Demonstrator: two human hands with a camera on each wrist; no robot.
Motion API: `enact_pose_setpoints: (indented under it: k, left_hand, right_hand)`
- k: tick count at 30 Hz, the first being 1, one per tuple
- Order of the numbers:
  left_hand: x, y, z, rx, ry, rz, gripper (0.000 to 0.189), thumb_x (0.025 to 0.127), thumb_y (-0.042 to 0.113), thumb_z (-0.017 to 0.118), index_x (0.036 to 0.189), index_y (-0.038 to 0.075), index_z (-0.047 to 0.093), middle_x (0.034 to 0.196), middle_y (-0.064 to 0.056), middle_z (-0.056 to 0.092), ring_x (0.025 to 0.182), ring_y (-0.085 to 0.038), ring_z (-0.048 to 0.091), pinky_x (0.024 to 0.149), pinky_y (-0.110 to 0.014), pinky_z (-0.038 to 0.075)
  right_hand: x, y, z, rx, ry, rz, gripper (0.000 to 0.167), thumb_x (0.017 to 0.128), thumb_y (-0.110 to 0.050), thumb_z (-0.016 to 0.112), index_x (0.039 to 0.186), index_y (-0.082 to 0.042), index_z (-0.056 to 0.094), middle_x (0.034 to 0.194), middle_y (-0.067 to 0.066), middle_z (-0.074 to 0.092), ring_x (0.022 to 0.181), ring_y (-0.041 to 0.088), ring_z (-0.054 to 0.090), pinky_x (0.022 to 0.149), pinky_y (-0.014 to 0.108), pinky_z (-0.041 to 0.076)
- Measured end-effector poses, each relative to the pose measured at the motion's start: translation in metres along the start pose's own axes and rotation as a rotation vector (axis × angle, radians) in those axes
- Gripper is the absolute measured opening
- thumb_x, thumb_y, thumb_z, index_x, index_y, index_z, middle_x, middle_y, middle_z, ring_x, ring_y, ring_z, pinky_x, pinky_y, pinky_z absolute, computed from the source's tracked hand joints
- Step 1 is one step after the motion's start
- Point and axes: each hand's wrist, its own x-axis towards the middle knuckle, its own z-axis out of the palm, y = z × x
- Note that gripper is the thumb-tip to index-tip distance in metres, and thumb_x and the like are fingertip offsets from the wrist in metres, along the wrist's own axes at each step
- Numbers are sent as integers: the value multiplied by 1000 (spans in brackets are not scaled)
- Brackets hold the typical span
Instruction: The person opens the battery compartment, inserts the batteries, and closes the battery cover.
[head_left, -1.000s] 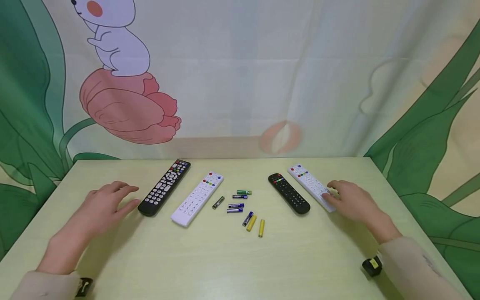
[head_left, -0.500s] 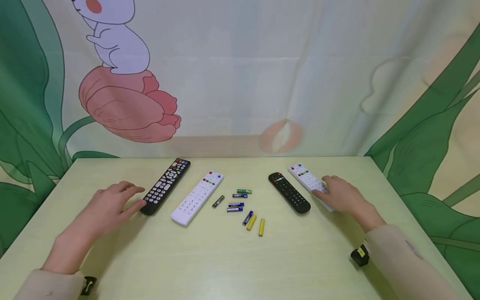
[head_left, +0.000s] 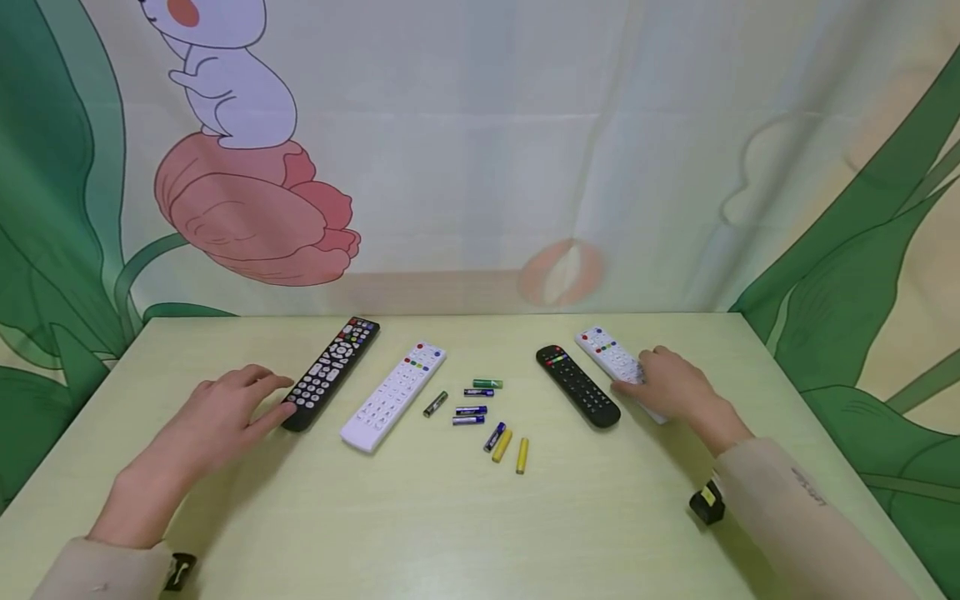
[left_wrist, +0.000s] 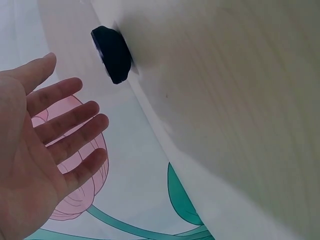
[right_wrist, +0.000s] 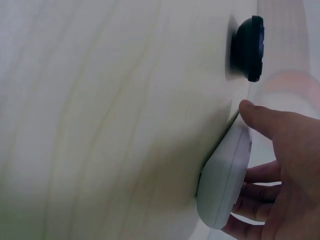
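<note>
In the head view my left hand (head_left: 217, 417) is at the near end of the left black remote control (head_left: 332, 373), thumb and fingertips right at its edge. Its fingers look spread and nearly straight in the left wrist view, with the end of that black remote (left_wrist: 111, 55) beyond them. My right hand (head_left: 678, 387) straddles the right white remote control (head_left: 611, 354), hiding part of its keys. In the right wrist view the thumb lies along one side of this white remote (right_wrist: 222, 180) and bent fingers along the other. It lies face up on the table.
A second white remote (head_left: 393, 396) and a second black remote (head_left: 577, 386) lie between the hands. Several loose batteries, among them a green one (head_left: 487, 384) and a yellow one (head_left: 522, 456), are scattered mid-table. A printed curtain (head_left: 465, 167) hangs behind the table (head_left: 420, 533).
My right hand has moved left across the right white remote, its thumb now at the far side. My left hand has shifted slightly right to the black remote's near end.
</note>
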Motion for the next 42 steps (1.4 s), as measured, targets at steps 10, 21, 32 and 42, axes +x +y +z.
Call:
enact_pose_setpoints:
  k: [10,21,32,42]
  left_hand:
    - [4,4,1,-16,-17,9,37,102,31,65,128,3,68,124,-20,63,114,-43,62,87,-67,46]
    - [2,4,1,-15,-17,8,39,103,31,64,130,2,66,125,-21,62,115,-44,61,86,-66,46]
    - [0,4,0,-13,-28,-5,39,103,30,64,130,3,67,126,-21,62,116,-44,60,86,-66,46]
    - [0,2,2,-9,-27,-1,39,103,31,64,131,4,67,126,-22,62,116,-44,60,85,-66,47]
  right_hand:
    - [-2,-1,-4,-13,3,14,50,94,-37,71,109,11,61,93,15,60,78,26,56,63,39,51]
    - [-7,-4,-11,141,103,24,49,92,-36,67,107,10,58,90,17,61,62,24,59,43,33,50]
    - [-9,-4,-15,260,136,36,48,90,-31,65,112,9,49,88,18,60,61,24,60,45,34,51]
    - [-9,-5,-17,298,189,16,57,93,-28,62,128,12,42,93,21,61,66,26,59,50,35,50]
